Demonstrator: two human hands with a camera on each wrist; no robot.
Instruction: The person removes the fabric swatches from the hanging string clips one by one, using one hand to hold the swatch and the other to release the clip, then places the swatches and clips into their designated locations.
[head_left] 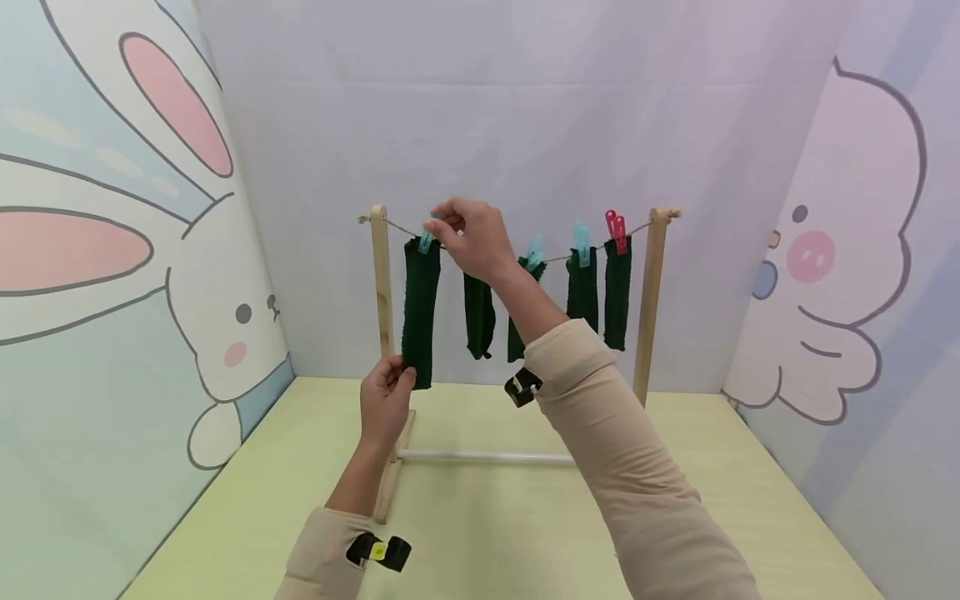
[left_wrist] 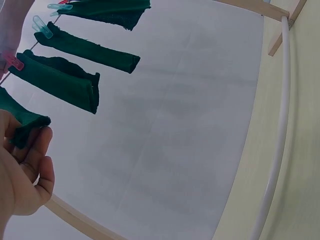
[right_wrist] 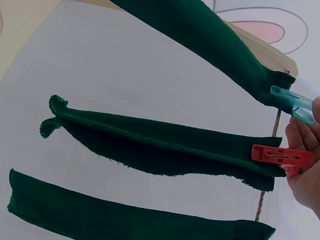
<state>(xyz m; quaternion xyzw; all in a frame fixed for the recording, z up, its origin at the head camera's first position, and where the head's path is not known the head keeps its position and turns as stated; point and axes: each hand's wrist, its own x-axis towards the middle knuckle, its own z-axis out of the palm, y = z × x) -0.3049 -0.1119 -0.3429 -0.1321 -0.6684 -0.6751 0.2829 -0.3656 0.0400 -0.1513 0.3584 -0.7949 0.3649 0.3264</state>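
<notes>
A dark green cloth strip [head_left: 421, 308] hangs at the left end of the rope. Its lower edge is pinched between the thumb and fingers of my left hand [head_left: 385, 404]. Up at the rope, my right hand [head_left: 476, 237] pinches the light blue clothespin [head_left: 425, 242] at that strip's top. The right wrist view shows this blue clothespin [right_wrist: 290, 96] over the strip's corner beside the rope. Close by, a red clothespin [right_wrist: 282, 157] holds the neighbouring folded strip [right_wrist: 165, 145]; in the head view my right hand hides that pin.
Several more green strips [head_left: 618, 296] hang rightward under blue clothespins [head_left: 582, 243] and a red one [head_left: 617, 232]. Wooden posts [head_left: 382, 283] carry the rope, with a white bar [head_left: 487, 457] low between them. A pale yellow tabletop [head_left: 480, 533] lies beneath; rabbit-printed panels [head_left: 202, 333] stand left.
</notes>
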